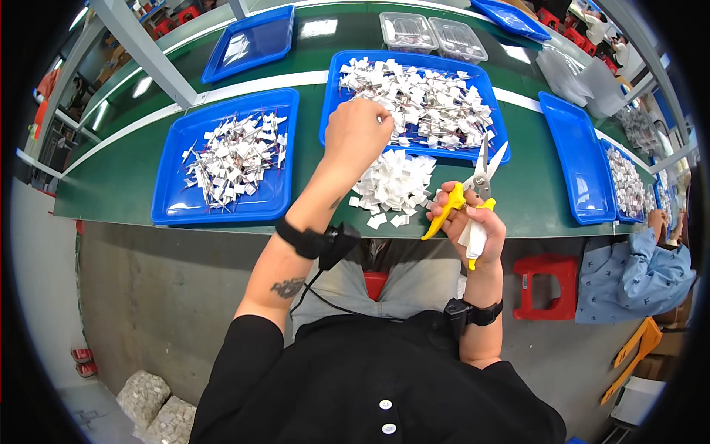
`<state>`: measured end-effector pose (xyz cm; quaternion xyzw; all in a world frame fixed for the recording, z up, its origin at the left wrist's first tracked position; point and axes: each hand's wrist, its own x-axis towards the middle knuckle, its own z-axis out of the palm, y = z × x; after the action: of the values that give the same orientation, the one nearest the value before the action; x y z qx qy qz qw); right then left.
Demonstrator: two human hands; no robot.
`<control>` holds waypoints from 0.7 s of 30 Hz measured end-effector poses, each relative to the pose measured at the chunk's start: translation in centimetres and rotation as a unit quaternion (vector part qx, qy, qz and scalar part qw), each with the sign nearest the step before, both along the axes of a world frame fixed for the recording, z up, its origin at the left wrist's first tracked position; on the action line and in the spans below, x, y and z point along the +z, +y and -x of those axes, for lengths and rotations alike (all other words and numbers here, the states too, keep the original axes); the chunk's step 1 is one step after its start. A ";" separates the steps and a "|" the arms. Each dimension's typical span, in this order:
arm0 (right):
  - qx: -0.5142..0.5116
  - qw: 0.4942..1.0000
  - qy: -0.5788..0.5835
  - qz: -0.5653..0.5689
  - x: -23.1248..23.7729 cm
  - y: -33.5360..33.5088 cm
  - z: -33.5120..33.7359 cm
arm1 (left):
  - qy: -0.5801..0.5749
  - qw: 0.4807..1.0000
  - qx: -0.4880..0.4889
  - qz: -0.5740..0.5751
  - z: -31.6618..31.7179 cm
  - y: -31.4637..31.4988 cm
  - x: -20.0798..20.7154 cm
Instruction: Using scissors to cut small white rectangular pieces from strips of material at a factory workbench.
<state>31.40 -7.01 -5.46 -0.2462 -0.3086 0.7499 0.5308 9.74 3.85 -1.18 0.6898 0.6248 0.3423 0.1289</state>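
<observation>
My right hand [481,229] grips a pair of scissors [479,181] with yellow handles; the blades point up and away, spread apart. A white strip of paper or cloth [473,238] is also held against that palm. My left hand [356,129] is closed over the near left part of the middle blue tray [334,74]; whatever its fingers hold, if anything, is hidden. Many thin wire-like pieces with white tags [436,103] fill that tray. Between my hands, a heap of white cut tags [396,181] lies on the green table [310,211].
Left of my arm stands another blue tray [174,200] with tagged pieces. Further off are a blue tray [255,44] and clear plastic boxes [409,31]. At right are a blue tray [580,166], a red stool [547,288] and a person in a blue shirt [636,277].
</observation>
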 end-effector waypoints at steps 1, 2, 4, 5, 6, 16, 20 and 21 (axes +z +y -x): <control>0.000 1.000 0.000 -0.002 0.0 0.1 -0.1 | 0.025 1.000 0.007 -0.013 -0.4 0.9 -0.7; 0.005 1.000 0.005 0.000 -0.2 0.2 -0.1 | 0.025 1.000 0.005 -0.014 -0.7 1.5 -0.9; 0.010 1.000 0.011 -0.001 -0.2 0.3 -0.2 | 0.045 0.999 0.018 0.013 -1.2 2.3 -1.4; 0.009 1.000 0.012 -0.002 -0.2 0.3 -0.2 | 0.046 0.999 0.016 0.012 -1.3 2.5 -1.4; 0.010 1.000 0.012 -0.005 -0.3 0.3 -0.2 | 0.050 0.998 0.012 0.026 -1.5 2.6 -1.4; -0.008 0.999 0.041 -0.019 -0.2 -0.1 -0.1 | -0.086 0.994 -0.044 0.059 0.0 1.0 -0.6; -0.014 0.993 -0.078 -0.083 1.5 -1.7 1.3 | -0.328 0.929 -0.085 0.150 0.4 -4.1 2.3; 0.026 0.994 -0.053 -0.096 1.9 -2.1 1.5 | -0.413 0.890 -0.118 0.156 0.2 -5.6 2.6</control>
<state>29.90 -9.11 -3.60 -0.2251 -0.4129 0.7165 0.5153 9.50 -1.76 1.42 0.5258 0.4749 0.4768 0.5202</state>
